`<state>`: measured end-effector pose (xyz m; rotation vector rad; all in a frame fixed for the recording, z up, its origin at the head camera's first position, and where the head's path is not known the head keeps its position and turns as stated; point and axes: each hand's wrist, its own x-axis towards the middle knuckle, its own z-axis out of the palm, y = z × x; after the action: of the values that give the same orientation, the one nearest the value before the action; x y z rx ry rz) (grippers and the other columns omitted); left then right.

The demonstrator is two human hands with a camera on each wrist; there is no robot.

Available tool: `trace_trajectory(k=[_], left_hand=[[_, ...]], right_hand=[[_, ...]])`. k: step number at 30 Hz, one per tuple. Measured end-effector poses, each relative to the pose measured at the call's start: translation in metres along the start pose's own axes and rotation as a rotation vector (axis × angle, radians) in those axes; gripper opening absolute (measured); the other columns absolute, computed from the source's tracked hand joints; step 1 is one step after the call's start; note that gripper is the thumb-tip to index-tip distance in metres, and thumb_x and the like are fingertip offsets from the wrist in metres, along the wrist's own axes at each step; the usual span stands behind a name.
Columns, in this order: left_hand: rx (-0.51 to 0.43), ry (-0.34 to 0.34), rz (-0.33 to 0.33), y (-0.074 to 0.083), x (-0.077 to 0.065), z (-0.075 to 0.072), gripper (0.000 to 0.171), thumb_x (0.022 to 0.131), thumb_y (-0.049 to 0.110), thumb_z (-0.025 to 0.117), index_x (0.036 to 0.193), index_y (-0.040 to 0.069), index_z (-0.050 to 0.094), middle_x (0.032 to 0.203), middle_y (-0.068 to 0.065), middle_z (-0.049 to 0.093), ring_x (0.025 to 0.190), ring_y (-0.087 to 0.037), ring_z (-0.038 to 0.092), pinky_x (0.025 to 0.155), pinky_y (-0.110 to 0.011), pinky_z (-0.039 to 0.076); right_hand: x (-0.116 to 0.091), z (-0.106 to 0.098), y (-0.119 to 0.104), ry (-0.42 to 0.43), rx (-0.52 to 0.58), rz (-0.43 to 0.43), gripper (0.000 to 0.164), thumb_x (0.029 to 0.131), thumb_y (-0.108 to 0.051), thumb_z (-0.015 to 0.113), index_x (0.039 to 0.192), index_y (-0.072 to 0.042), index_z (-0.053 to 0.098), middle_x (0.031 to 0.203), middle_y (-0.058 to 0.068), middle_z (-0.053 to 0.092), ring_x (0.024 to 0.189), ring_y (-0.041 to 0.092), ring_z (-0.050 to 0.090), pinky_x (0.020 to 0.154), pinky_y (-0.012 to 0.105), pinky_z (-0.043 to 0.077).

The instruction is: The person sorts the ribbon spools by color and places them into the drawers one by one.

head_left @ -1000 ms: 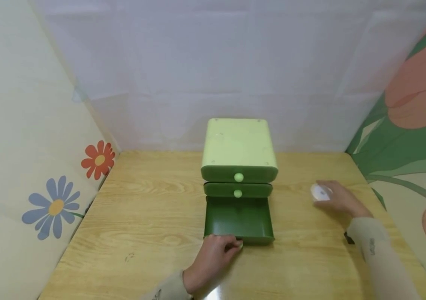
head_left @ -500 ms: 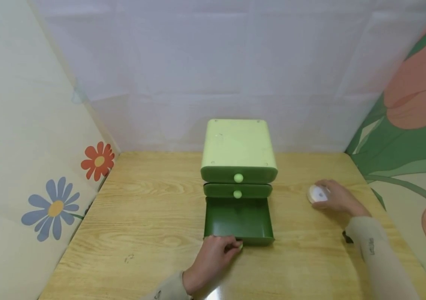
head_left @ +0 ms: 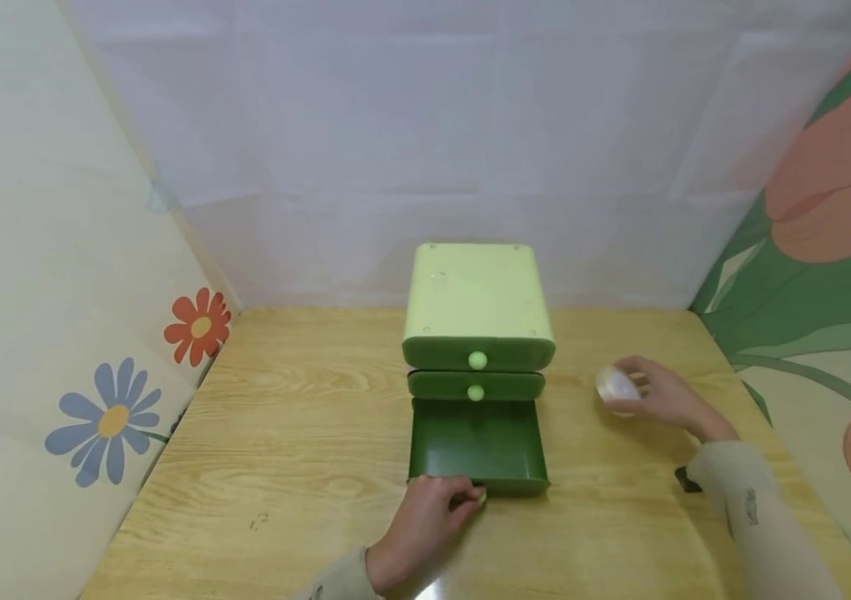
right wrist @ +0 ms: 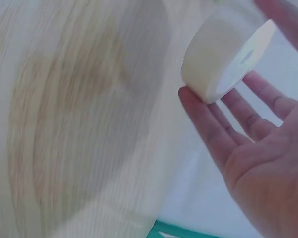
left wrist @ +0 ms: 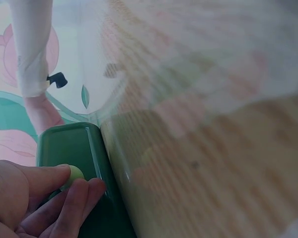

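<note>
A small cabinet has a light green shell and three dark green drawers; the bottom drawer is pulled out and nothing shows inside it. My left hand pinches that drawer's round light green knob between thumb and fingers. To the right of the cabinet, my right hand grips a round white roll above the table. Its cream side and flat white face, with a small mark at the centre, show in the right wrist view, where fingertips touch its edge.
The cabinet stands on a wood-grain table, in front of a white cloth backdrop. Flower-printed panels flank the table. Both upper drawers are closed. A small black piece shows beside the right sleeve.
My right hand has shifted slightly left with the white roll, closer to the cabinet, and the roll has tilted. My left hand keeps its hold on the knob; the drawer stays pulled out.
</note>
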<state>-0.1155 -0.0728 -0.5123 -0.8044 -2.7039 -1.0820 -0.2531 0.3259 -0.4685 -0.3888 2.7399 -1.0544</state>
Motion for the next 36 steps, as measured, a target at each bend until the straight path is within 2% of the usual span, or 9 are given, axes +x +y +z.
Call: trace_trajectory(k=[5,11,18,23,29,33,36], left_hand=[[-0.002,0.011,0.006,-0.001,0.0,0.001,0.003,0.09,0.013,0.081,0.093,0.015,0.081,0.094,0.004,0.081,0.086,-0.006,0.076,0.076,-0.017,0.06],[0.002,0.008,0.003,-0.002,0.0,0.002,0.004,0.089,0.013,0.081,0.092,0.015,0.08,0.094,0.004,0.081,0.086,-0.006,0.075,0.076,-0.016,0.06],[0.007,0.012,0.008,-0.002,-0.002,0.001,0.004,0.089,0.013,0.081,0.093,0.015,0.081,0.094,0.005,0.081,0.086,-0.006,0.075,0.075,-0.017,0.06],[0.0,0.018,0.011,-0.001,0.0,0.001,0.004,0.089,0.012,0.081,0.092,0.015,0.081,0.094,0.004,0.081,0.086,-0.005,0.075,0.075,-0.015,0.059],[-0.001,0.011,0.005,0.001,0.0,0.001,0.005,0.089,0.012,0.082,0.093,0.014,0.081,0.094,0.004,0.081,0.086,-0.006,0.075,0.076,-0.016,0.059],[0.002,0.007,0.003,0.001,0.0,0.0,0.005,0.089,0.012,0.082,0.093,0.014,0.081,0.095,0.004,0.081,0.087,-0.006,0.076,0.077,-0.016,0.06],[0.003,0.003,0.002,0.0,0.0,0.001,0.005,0.089,0.012,0.081,0.094,0.014,0.081,0.095,0.005,0.081,0.088,-0.006,0.076,0.077,-0.017,0.06]], right_hand=[[-0.002,0.004,-0.011,-0.033,0.085,-0.022,0.071,0.092,-0.031,0.081,0.144,0.001,0.046,0.14,0.027,0.054,0.123,0.045,0.058,0.096,0.053,0.059],[-0.008,0.006,-0.025,-0.082,0.173,-0.065,0.065,0.095,-0.029,0.078,0.144,-0.003,0.045,0.143,0.022,0.052,0.128,0.044,0.055,0.099,0.048,0.058],[-0.011,0.008,-0.042,-0.167,0.277,-0.128,0.054,0.1,-0.02,0.07,0.144,-0.002,0.045,0.143,0.024,0.051,0.125,0.042,0.057,0.094,0.03,0.058],[-0.015,0.01,-0.052,-0.215,0.333,-0.172,0.049,0.101,-0.014,0.066,0.144,-0.003,0.046,0.139,0.022,0.053,0.126,0.042,0.057,0.092,0.032,0.059],[-0.019,0.02,-0.059,-0.305,0.388,-0.243,0.046,0.1,-0.008,0.065,0.141,-0.001,0.047,0.13,0.021,0.055,0.117,0.028,0.062,0.089,0.033,0.059],[-0.02,0.03,-0.065,-0.362,0.386,-0.271,0.045,0.1,-0.007,0.065,0.142,-0.002,0.048,0.132,0.02,0.055,0.118,0.019,0.062,0.093,0.03,0.057],[-0.019,0.039,-0.072,-0.387,0.377,-0.288,0.046,0.1,-0.01,0.066,0.142,-0.002,0.048,0.135,0.02,0.056,0.12,0.018,0.061,0.096,0.029,0.057]])
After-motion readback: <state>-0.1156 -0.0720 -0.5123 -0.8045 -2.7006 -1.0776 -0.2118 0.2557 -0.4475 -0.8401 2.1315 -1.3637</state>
